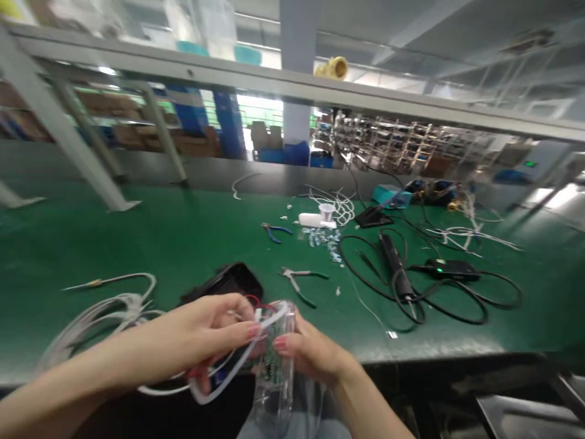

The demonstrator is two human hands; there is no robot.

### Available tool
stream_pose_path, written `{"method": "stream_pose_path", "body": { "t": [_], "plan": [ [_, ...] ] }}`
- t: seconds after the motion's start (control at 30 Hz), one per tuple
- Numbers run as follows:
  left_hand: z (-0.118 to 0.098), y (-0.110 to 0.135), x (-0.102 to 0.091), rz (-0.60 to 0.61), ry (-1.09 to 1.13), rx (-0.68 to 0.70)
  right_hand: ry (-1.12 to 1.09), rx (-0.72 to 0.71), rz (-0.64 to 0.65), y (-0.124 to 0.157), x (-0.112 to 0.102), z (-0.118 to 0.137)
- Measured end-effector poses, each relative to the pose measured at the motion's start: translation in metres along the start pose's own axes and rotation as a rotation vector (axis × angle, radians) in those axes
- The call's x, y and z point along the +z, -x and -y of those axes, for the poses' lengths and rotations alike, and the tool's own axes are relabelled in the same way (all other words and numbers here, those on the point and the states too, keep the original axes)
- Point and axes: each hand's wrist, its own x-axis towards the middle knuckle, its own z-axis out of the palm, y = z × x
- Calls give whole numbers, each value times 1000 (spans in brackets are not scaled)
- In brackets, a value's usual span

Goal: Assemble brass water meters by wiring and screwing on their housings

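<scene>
My left hand (201,335) and my right hand (311,350) are both closed around a clear plastic case (274,366) with a circuit board inside. I hold it just in front of the green bench's near edge. A flat white cable (228,375) loops under my left hand, and thin red wires (253,300) run over the top of the case. Behind my hands lies a black device (228,281) on the mat.
On the green mat (183,238) lie a bundle of white cables (105,308), pliers (299,280), blue-handled cutters (275,231), a black soldering iron (395,268) with looped black cord, a black power adapter (450,268), and small loose parts (324,236). A grey metal frame (274,82) crosses overhead.
</scene>
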Motion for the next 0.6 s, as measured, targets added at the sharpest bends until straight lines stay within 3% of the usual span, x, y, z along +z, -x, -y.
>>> {"method": "stream_pose_path", "body": {
  "t": [0.07, 0.1, 0.13, 0.17, 0.27, 0.43, 0.5, 0.6],
  "plan": [
    [-4, -12, -4, 757, 198, -369, -8, -53, 12, 0, -1, -3],
    [-6, -17, -2, 904, 303, -519, -8, -70, 20, 0, -1, -5],
    [-8, -20, 2, 948, 351, -606, -5, -83, 21, 1, -1, -7],
    [-8, -23, 6, 911, 367, -648, 1, -93, 14, 1, -2, -10],
    [5, -28, 11, 601, 305, -632, -53, -90, -34, 4, -6, -16],
    [38, -32, -16, 199, 240, -719, -253, -118, -199, 8, -19, -23],
    [37, -28, -27, 167, 214, -681, -233, -103, -192, 9, -21, -24],
    [20, -15, -32, 253, 187, -647, -192, -62, -132, 9, -20, -23]
  ]
}}
